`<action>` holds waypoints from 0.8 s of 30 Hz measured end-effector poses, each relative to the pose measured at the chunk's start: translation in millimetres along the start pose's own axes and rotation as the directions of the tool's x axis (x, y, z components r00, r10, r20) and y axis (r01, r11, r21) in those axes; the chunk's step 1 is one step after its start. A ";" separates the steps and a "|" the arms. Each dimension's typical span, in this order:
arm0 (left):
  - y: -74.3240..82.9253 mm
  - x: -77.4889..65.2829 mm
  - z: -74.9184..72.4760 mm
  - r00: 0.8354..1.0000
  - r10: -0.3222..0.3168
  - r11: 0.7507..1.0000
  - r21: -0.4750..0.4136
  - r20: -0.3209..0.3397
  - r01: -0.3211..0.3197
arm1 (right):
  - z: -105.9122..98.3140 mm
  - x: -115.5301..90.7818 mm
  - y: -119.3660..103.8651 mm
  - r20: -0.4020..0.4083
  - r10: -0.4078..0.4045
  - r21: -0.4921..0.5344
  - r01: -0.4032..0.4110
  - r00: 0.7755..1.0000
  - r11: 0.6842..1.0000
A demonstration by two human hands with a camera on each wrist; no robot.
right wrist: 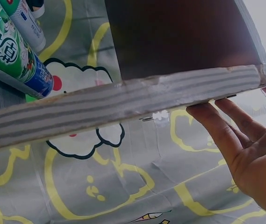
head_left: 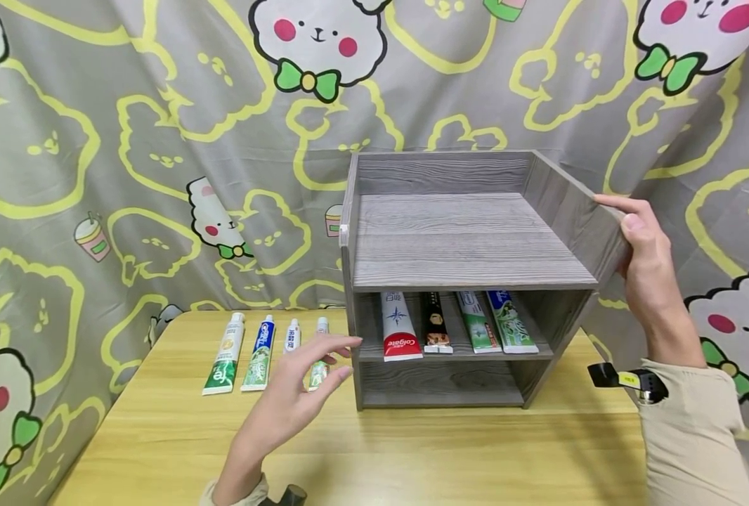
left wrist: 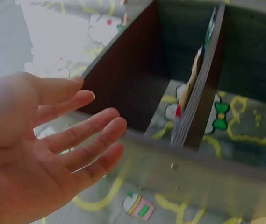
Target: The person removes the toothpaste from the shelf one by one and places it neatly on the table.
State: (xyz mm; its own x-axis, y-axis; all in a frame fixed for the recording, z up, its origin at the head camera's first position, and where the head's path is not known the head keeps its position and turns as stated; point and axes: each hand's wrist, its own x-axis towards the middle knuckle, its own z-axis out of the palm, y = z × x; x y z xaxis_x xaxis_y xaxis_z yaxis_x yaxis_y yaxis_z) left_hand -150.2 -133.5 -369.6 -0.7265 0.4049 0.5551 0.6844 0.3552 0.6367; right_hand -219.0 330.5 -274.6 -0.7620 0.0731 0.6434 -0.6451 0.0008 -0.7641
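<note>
A grey wood-grain shelf unit (head_left: 450,242) stands on the table, its middle level holding a red-and-white Colgate toothpaste tube (head_left: 401,327), a black tube (head_left: 435,323), a green-and-white tube (head_left: 478,322) and a blue-and-green tube (head_left: 511,323). My right hand (head_left: 649,260) is at the unit's upper right side; in the right wrist view its extended fingers (right wrist: 212,123) press against the side panel's outer face. Beside the left panel, my left hand (head_left: 301,383) has its fingers spread and loosely bent, nothing in them. In the left wrist view its palm (left wrist: 34,163) faces the unit.
Left of the unit several more tubes lie in a row on the wooden table (head_left: 476,457): a green-and-white tube (head_left: 225,355), a blue-and-green tube (head_left: 259,355), and two partly hidden behind my left hand. A patterned grey curtain (head_left: 235,140) hangs behind and around the table.
</note>
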 end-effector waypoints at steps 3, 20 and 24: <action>5.4 3.9 11.3 1.000 0.008 1.000 -0.013 0.009 -0.008 | 0.1 -0.6 -0.5 -0.012 0.008 -0.005 -0.008 1.000 1.000; 34.0 39.7 71.6 0.993 -0.099 0.975 0.192 -0.069 0.111 | -2.0 -0.1 -0.6 0.001 0.003 0.044 -0.003 1.000 0.999; 29.8 48.9 82.7 0.986 -0.141 0.940 0.299 -0.089 0.161 | -1.8 -0.1 -0.4 0.007 -0.004 0.023 0.004 1.000 1.000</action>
State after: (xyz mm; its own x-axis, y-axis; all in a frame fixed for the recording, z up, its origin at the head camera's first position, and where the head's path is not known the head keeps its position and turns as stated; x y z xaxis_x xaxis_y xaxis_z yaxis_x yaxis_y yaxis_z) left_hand -160.3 -33.4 -367.7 -0.8180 0.2742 0.5056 0.5447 0.6516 0.5279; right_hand -218.5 332.3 -274.4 -0.7595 0.0661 0.6471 -0.6495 -0.0217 -0.7601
